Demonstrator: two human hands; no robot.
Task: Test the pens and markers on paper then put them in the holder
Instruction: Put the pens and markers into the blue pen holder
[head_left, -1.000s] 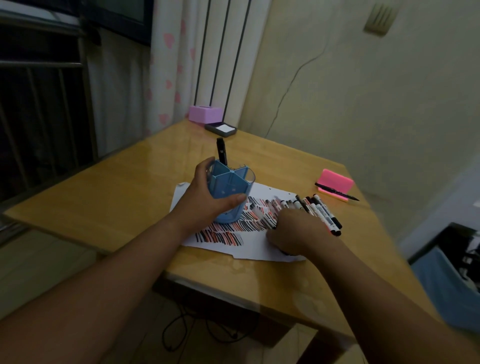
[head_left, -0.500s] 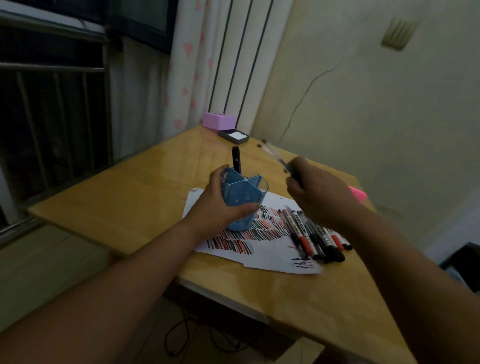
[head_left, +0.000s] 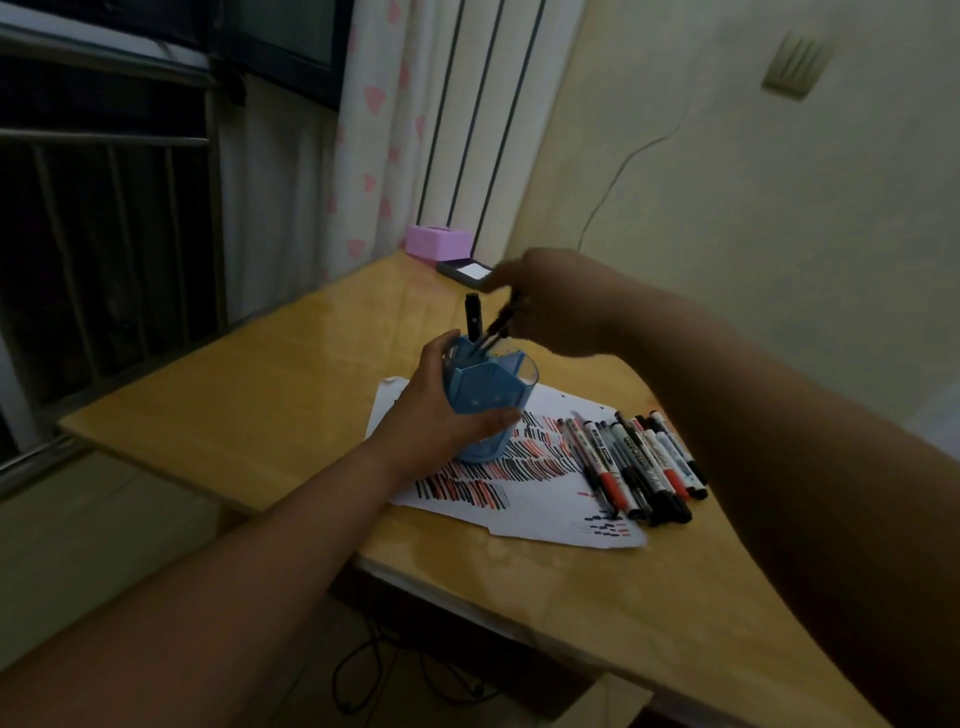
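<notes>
— Wooden table (head_left: 260, 415), dim room, curtain at twelve o'clock. What is on it?
— Item one: paper sheet (head_left: 540, 514), mid-table, hatched with red and black test strokes. Item two: blue holder (head_left: 483, 395), upright toward the sheet's ten o'clock corner, with one black marker (head_left: 472, 322) standing in its far compartment.
— Hands?
— Left hand (head_left: 441, 410): my fingers and thumb wrap the holder's wall from its nine o'clock side, bracing it. Right hand (head_left: 561, 301): fingertips pinched on a dark pen (head_left: 498, 327), blurred, above the holder at its one o'clock.
— Pen's long axis?
— Steeply tilted. The top end is in my fingers toward one o'clock. The lower end points down toward seven o'clock, at the holder's far rim beside the standing marker. Through the blur I cannot tell whether the tip has passed the rim.
— What does the next move turn on?
— My judgement: the opening lies below my right hand, slightly toward seven o'clock. The pen should go down along its own axis, then be released. My right hand is the nearer one to the mouth; my left only steadies.
— Remaining stock?
— Row of markers (head_left: 639, 462), side by side at four o'clock from the holder. Their axes run eleven to five. I judge they are yet to go in.
— Else?
— Pink box (head_left: 436, 241), at the table's far edge.
</notes>
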